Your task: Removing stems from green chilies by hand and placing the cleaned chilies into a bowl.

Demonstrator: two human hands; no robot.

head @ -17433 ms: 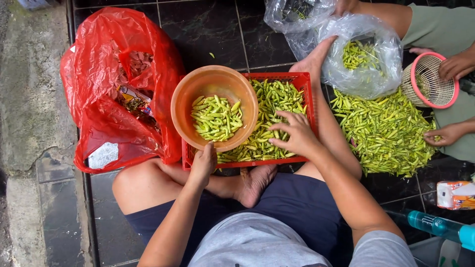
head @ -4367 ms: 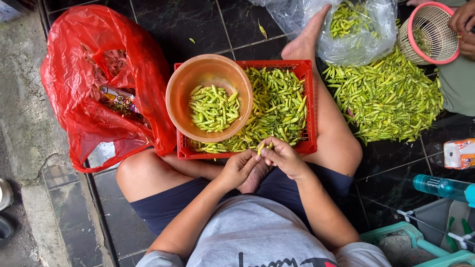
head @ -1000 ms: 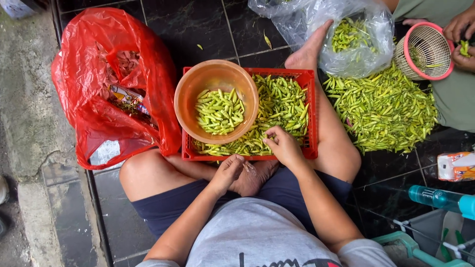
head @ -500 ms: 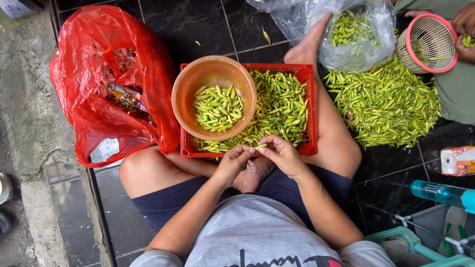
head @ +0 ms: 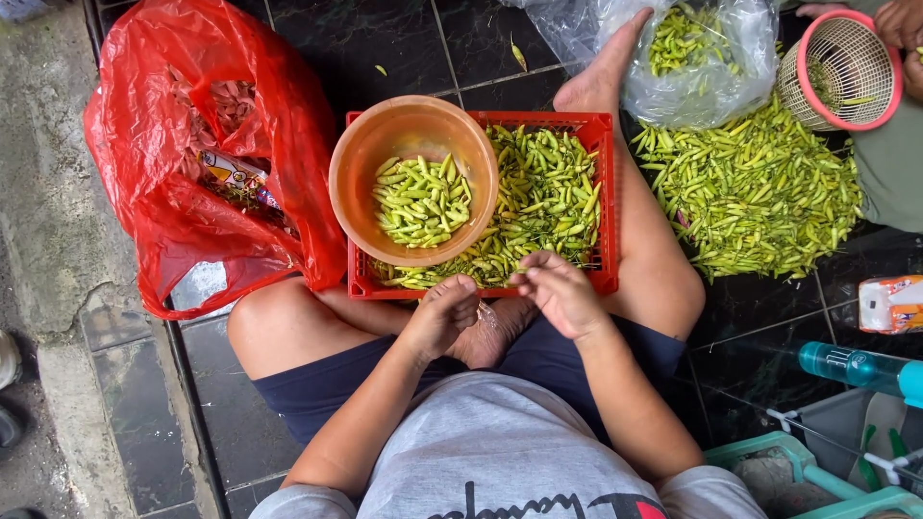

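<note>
Chillies (head: 543, 207), slim, glossy and green, are heaped in a red slatted plastic crate (head: 604, 130) and a smooth orange bowl (head: 351, 183) at the knees, while something too small to identify is pinched between the left hand (head: 442, 315) and right hand (head: 558, 293), so a slippery pod could be dropped onto the floor.

A single view is given, taken from a camera worn on the head and aimed almost straight down. The seated lap and crossed legs are seen close at the bottom edge, with the left hand (head: 444, 312) and right hand (head: 561, 291) caught near the centre. The red crate (head: 604, 130) is framed just beyond them. Dark floor tiles (head: 385, 38) are taken in toward the top, further off. No second view is offered, so nothing is shared.
</note>
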